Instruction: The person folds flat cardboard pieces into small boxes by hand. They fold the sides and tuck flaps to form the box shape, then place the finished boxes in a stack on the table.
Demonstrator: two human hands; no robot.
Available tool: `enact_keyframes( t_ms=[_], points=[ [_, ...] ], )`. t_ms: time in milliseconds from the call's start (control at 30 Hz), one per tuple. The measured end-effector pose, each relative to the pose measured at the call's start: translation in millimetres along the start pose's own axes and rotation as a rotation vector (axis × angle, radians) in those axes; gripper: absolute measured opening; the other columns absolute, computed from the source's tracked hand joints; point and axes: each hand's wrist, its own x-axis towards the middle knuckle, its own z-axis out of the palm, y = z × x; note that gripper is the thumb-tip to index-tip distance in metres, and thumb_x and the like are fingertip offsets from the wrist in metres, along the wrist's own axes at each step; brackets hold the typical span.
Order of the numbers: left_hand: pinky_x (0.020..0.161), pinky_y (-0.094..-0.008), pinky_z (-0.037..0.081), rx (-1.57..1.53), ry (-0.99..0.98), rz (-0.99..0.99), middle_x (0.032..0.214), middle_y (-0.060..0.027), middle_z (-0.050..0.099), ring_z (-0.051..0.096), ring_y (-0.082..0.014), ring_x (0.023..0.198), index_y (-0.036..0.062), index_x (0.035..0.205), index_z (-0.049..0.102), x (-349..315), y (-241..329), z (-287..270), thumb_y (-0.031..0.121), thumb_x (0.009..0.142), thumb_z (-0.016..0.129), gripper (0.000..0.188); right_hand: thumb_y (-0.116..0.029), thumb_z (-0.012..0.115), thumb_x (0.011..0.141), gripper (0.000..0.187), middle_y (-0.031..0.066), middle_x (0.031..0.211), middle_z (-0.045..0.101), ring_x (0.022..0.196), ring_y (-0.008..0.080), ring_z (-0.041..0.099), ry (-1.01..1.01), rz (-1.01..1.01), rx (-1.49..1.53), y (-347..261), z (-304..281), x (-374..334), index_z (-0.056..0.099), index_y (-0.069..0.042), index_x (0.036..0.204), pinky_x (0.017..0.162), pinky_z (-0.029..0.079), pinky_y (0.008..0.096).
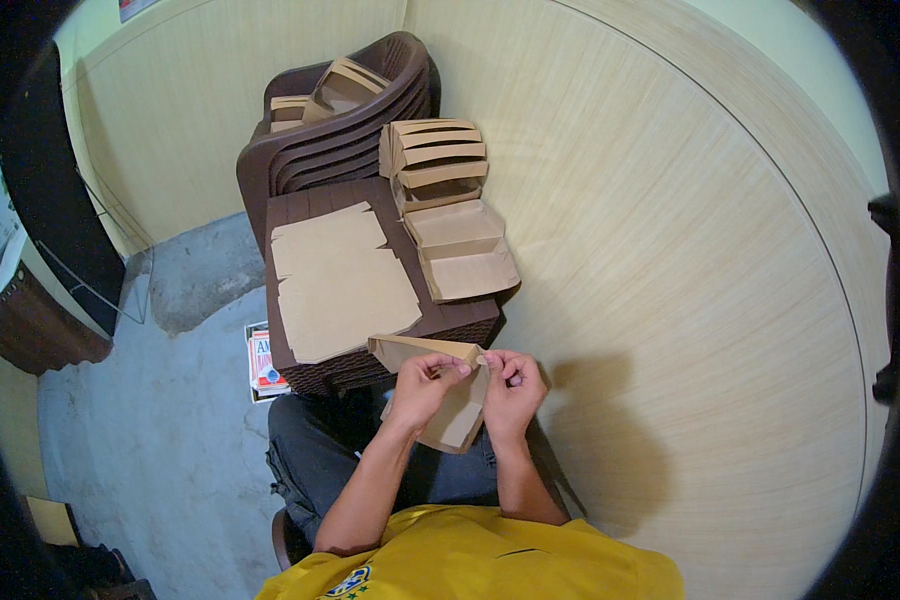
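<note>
Both my hands hold a brown cardboard box blank above my lap, partly folded. My left hand grips its upper left flap, thumb and fingers pinched on the edge. My right hand pinches the top corner beside it, fingers curled. The two hands almost touch. A stack of flat cardboard blanks lies on the small brown table just in front of me. Folded open boxes sit on the table's right side.
Stacked brown plastic chairs stand behind the table with more folded boxes on the seat. A light wood-panel wall runs along my right. A red and white package lies on the grey floor.
</note>
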Motion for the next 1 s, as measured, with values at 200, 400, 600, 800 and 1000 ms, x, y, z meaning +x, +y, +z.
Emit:
enact_keyframes(
  t_ms=[200,400,600,800,1000],
  points=[
    [0.083,-0.0296,0.055,-0.010,-0.001,0.083,0.096,-0.0058,0.079,0.068,-0.0118,0.088,-0.0012,0.102,0.081,1.6,-5.1,6.0,0.009,0.095,0.084,0.013,0.005,0.075,0.100,0.035,0.0156,0.097,0.074,0.091,0.0146,0.069,-0.011,-0.040,-0.050,6.8,-2.7,-1.1,0.045,-0.003,0.083,0.082,0.055,0.0285],
    [0.086,-0.0283,0.056,-0.011,-0.040,0.083,0.094,-0.0046,0.078,0.070,-0.0120,0.090,-0.0017,0.102,0.077,3.1,-4.7,8.5,0.006,0.095,0.083,0.012,0.007,0.075,0.099,0.037,0.0158,0.096,0.075,0.089,0.0144,0.069,-0.028,-0.106,-0.090,14.7,-5.5,1.6,0.045,-0.003,0.080,0.080,0.055,0.0279],
    [0.087,-0.0268,0.056,-0.179,-0.076,0.119,0.100,-0.0078,0.079,0.075,-0.0121,0.096,-0.0040,0.107,0.074,-3.4,-1.0,13.9,0.010,0.103,0.076,0.014,0.005,0.080,0.094,0.039,0.0158,0.094,0.077,0.085,0.0173,0.072,-0.042,0.056,0.061,5.3,-2.1,6.3,0.046,-0.003,0.075,0.078,0.058,0.0328],
    [0.087,-0.0264,0.056,-0.177,-0.057,0.178,0.103,-0.0095,0.080,0.075,-0.0134,0.095,-0.0046,0.113,0.076,-1.8,-9.9,8.5,0.017,0.105,0.075,0.023,0.005,0.082,0.093,0.042,0.0149,0.093,0.079,0.089,0.0167,0.073,-0.043,0.021,0.035,2.0,-0.8,6.1,0.045,-0.005,0.075,0.080,0.059,0.0324],
    [0.086,-0.0266,0.056,-0.089,0.081,0.142,0.101,-0.0068,0.080,0.071,-0.0109,0.089,-0.0023,0.112,0.081,2.5,-28.5,7.9,0.016,0.104,0.077,0.021,0.007,0.082,0.094,0.044,0.0188,0.097,0.078,0.087,0.0135,0.070,-0.031,0.095,0.150,10.6,-1.3,5.3,0.043,-0.007,0.080,0.081,0.057,0.0284]
  ],
)
